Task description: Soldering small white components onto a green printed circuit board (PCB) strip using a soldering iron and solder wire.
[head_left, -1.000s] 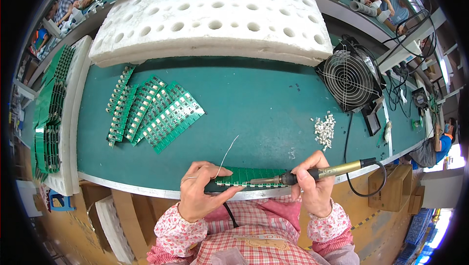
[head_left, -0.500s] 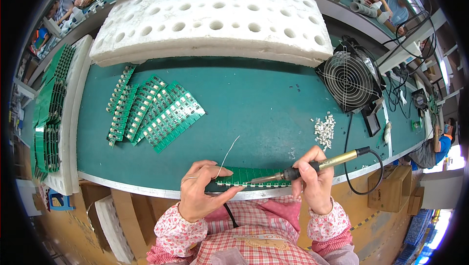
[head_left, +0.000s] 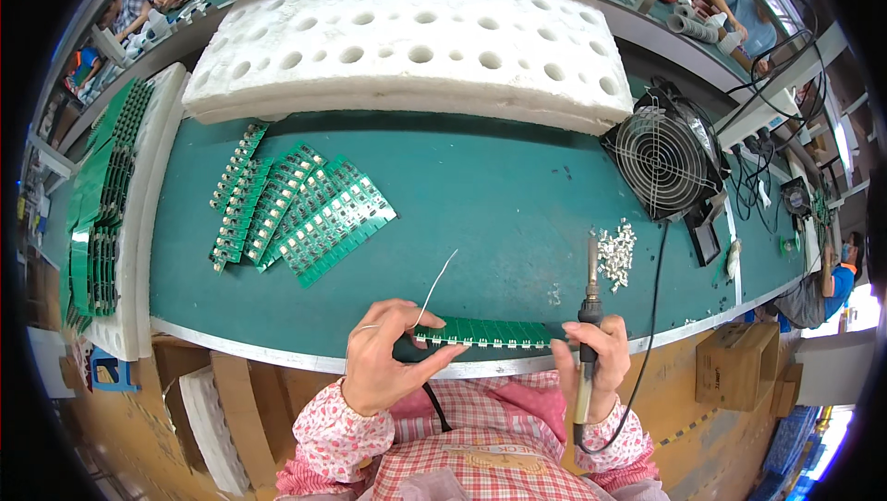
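Observation:
My left hand (head_left: 381, 362) pinches the left end of a green circuit board strip (head_left: 494, 328) at the bench's front edge. Small white connectors line the strip's near side. A thin strand of solder wire (head_left: 441, 277) rises from between the same thumb and fingers. My right hand (head_left: 602, 353) is closed round a soldering iron (head_left: 592, 298), whose tip points away from me, apart from the strip. The fingers of that hand are close to the strip's right end; whether they touch it I cannot tell. Beyond lies a pile of small white connectors (head_left: 617, 257).
Several populated circuit boards (head_left: 300, 210) lie fanned out at the left. A white foam block with holes (head_left: 407, 62) spans the back. More boards (head_left: 97, 215) stand on foam at far left. A fan (head_left: 661, 157) is at the right; the iron's cord (head_left: 650, 335) hangs nearby.
The soldering iron has left the strip and swung from lying leftward across it to pointing away from me. The strip is tilted a little differently in my left hand.

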Demonstrator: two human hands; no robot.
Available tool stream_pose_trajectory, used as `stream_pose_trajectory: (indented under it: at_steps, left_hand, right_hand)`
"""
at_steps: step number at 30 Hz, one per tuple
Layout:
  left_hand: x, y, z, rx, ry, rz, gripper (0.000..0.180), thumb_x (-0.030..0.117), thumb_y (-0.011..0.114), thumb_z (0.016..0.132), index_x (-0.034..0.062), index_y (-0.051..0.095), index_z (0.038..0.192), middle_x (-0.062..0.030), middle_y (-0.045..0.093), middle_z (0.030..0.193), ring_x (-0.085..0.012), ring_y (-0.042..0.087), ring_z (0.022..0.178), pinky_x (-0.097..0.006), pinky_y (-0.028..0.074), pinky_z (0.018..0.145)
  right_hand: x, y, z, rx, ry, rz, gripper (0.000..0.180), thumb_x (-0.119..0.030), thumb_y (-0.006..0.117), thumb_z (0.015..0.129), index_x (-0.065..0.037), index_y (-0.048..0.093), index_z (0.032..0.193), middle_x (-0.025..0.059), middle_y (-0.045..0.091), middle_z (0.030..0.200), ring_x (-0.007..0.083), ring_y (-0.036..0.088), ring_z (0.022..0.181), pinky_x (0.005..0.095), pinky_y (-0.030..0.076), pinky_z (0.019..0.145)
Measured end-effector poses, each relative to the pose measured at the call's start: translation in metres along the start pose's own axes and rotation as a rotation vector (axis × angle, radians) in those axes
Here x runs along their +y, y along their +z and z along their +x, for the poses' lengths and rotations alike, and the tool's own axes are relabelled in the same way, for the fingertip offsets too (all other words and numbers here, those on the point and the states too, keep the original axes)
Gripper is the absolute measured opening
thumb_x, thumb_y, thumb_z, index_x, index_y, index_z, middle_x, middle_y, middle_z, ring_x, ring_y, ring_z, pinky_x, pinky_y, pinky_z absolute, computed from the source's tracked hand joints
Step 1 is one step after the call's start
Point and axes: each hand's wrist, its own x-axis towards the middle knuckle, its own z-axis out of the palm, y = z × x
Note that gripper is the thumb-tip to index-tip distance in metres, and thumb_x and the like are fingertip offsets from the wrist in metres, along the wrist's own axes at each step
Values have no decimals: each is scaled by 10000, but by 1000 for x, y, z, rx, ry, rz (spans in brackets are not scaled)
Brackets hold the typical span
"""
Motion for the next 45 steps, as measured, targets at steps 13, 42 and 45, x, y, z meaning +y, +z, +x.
stream_pose_trajectory:
  at_steps: [13,42,45]
  left_hand:
    - [0,-5,2,-87,-161,-141,357,123,885,740,50,624,970,-36,728,935,-131,685,668,-271,531,681]
    - [-19,-17,-5,-121,19,-204,291,24,834,773,30,626,975,-74,759,909,-180,726,741,-484,489,1050]
    - [-20,-17,-5,-123,33,-212,302,25,839,767,30,623,978,-74,759,901,-182,722,735,-493,492,1044]
  right_hand:
    - [-4,10,3,26,84,58,376,75,809,748,-55,643,1059,97,654,859,224,611,718,315,490,621]
    - [-32,13,29,-88,473,750,174,-49,655,955,16,542,1070,94,702,749,132,704,654,247,562,592]
    - [-32,21,33,-74,400,744,177,-24,665,943,15,546,1068,112,714,768,145,725,694,249,575,614]
